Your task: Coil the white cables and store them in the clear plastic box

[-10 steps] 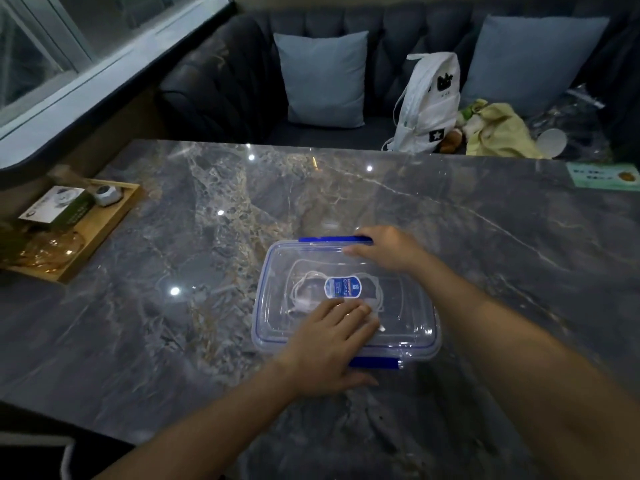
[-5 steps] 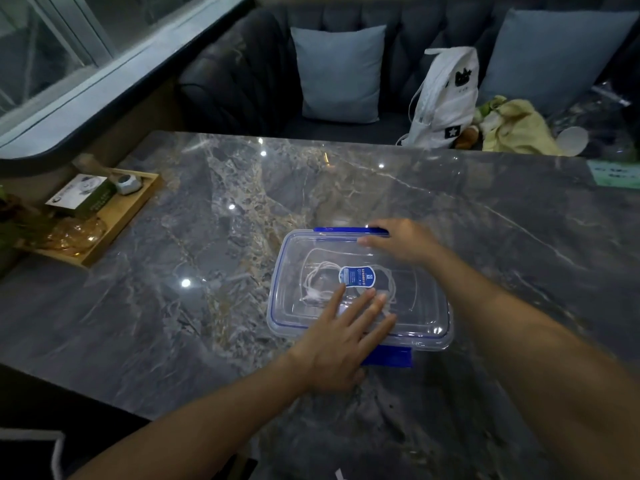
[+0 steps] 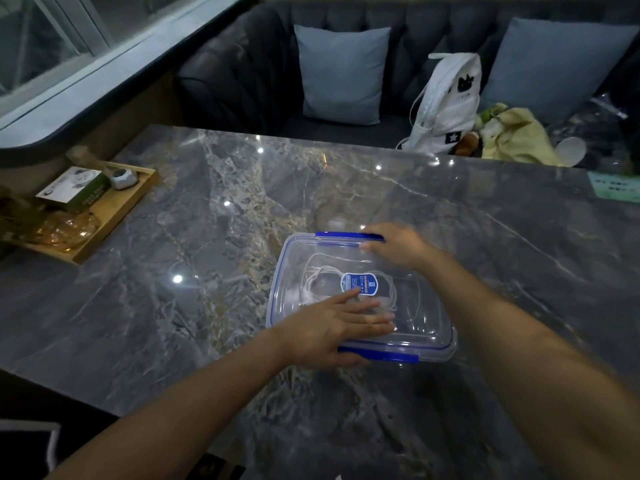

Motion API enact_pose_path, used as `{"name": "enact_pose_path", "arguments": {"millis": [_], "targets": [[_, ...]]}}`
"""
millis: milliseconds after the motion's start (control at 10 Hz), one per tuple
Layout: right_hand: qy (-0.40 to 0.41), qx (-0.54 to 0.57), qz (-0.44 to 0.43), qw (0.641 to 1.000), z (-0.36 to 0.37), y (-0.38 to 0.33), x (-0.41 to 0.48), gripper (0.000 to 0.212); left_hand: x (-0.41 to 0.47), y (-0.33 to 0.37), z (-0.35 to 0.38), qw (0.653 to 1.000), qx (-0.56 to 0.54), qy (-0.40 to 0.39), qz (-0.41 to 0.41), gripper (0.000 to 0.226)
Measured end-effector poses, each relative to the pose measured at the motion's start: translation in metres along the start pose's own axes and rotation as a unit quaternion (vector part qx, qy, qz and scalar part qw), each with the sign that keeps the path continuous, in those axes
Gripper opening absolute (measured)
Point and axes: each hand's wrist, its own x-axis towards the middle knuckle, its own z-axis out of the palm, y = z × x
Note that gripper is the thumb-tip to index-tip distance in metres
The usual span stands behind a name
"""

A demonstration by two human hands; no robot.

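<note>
Your left hand (image 3: 332,327) has slid flat across the clear plastic box (image 3: 433,327) lid, right hand (image 3: 398,245) open on its far edge; snap the near blue latch (image 3: 391,356) next.

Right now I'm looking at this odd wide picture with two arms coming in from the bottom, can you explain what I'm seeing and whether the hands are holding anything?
There is no machine here. The view comes from a camera worn on a person's head, looking forward and down, so the arms are the wearer's own.

On the marble table sits a clear plastic box with blue clips, its lid on. White cables lie coiled inside.

The left hand lies flat on the lid near the front clip. The right hand rests at the far edge by the back clip. Neither hand grips anything; they press on the box.

A wooden tray stands at the left, a sofa with cushions behind.
</note>
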Motion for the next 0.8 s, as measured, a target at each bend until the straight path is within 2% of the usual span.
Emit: {"name": "enact_pose_path", "arguments": {"millis": [100, 500, 600, 700, 800], "targets": [[0.014, -0.005, -0.01, 1.0, 0.0, -0.001, -0.001, 0.028, 0.001, 0.003, -0.001, 0.999, -0.039, 0.006, 0.007, 0.055], [0.031, -0.003, -0.015, 0.999, -0.005, -0.009, -0.009, 0.027, 0.004, 0.005, -0.003, 0.994, -0.103, 0.04, -0.009, 0.049], [0.012, -0.041, -0.021, 0.999, -0.006, -0.011, -0.01, 0.031, 0.005, 0.007, -0.006, 0.988, -0.137, 0.052, -0.039, 0.044], [-0.053, -0.128, -0.002, 0.99, -0.02, -0.024, -0.008, 0.033, 0.012, 0.006, -0.022, 0.98, -0.163, 0.074, -0.082, 0.041], [-0.087, -0.155, 0.008, 0.984, -0.041, -0.037, -0.007, 0.043, 0.024, -0.004, -0.049, 0.983, -0.063, 0.13, -0.113, 0.043]]}}
